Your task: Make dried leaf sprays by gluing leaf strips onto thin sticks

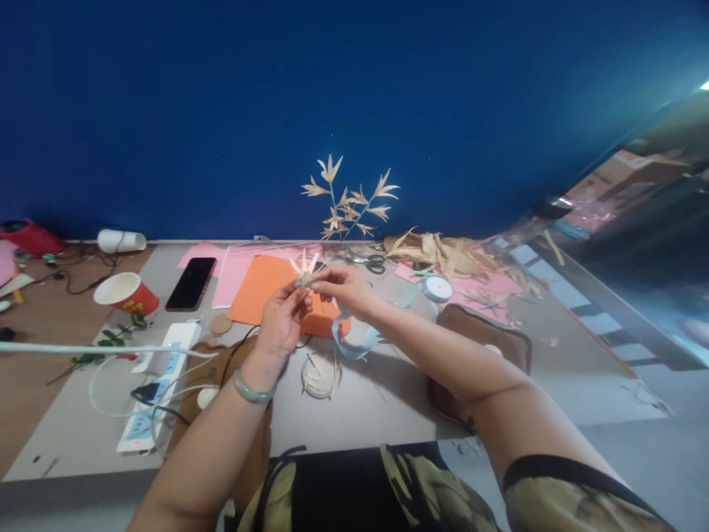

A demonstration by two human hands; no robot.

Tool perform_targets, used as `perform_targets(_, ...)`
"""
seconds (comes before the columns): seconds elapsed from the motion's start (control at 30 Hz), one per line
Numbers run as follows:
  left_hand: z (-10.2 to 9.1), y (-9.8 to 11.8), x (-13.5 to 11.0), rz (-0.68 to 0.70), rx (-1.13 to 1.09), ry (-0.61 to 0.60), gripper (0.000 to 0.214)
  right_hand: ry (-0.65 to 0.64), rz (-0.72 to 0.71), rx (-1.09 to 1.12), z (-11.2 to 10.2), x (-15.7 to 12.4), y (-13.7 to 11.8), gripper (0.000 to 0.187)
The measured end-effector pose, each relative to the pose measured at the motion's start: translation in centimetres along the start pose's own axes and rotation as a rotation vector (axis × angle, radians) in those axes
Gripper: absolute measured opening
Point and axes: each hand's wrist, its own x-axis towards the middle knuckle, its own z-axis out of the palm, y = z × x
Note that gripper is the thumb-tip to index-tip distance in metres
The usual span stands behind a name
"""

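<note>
My left hand [283,314] pinches the base of a small tan leaf cluster [305,267] made of dried strips, held above the table. My right hand [344,287] meets it from the right, fingers closed on the cluster and on a light blue ribbon [354,344] that loops down below the hands. A grey-green bangle [252,389] circles my left wrist. Under the hands lie an orange paper sheet [261,293] and a small coil of dried strips [320,375].
A stalk with finished tan leaves [348,201] stands at the back. Dried leaf scraps [451,255], a ribbon roll [437,288], scissors [374,262], pink paper [230,270], a phone [191,283], a red paper cup [125,292], a power strip [158,384] and a brown pouch [481,340] lie around.
</note>
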Motion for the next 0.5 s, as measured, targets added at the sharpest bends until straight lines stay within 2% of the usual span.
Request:
perform_targets(0.2, -0.2, 0.0, 0.0, -0.003, 0.003, -0.008, 0.027, -0.009, -0.026, -0.181, -2.3, -1.0, -1.1, 0.026)
perform_targets(0.3, -0.4, -0.1, 0.1, 0.008, 0.011, 0.024, 0.027, 0.047, -0.045, -0.371, -4.1, -2.0, -1.8, 0.021)
perform_targets(0.43, -0.5, 0.0, 0.3, 0.034, 0.006, 0.041, 0.027, 0.182, -0.224, -0.760, -6.2, -4.1, -2.2, 0.020)
perform_targets(0.5, -0.5, 0.0, 0.3, 0.039, 0.013, 0.051, 0.026, 0.167, -0.325, -0.904, -7.0, -5.5, -2.0, 0.020)
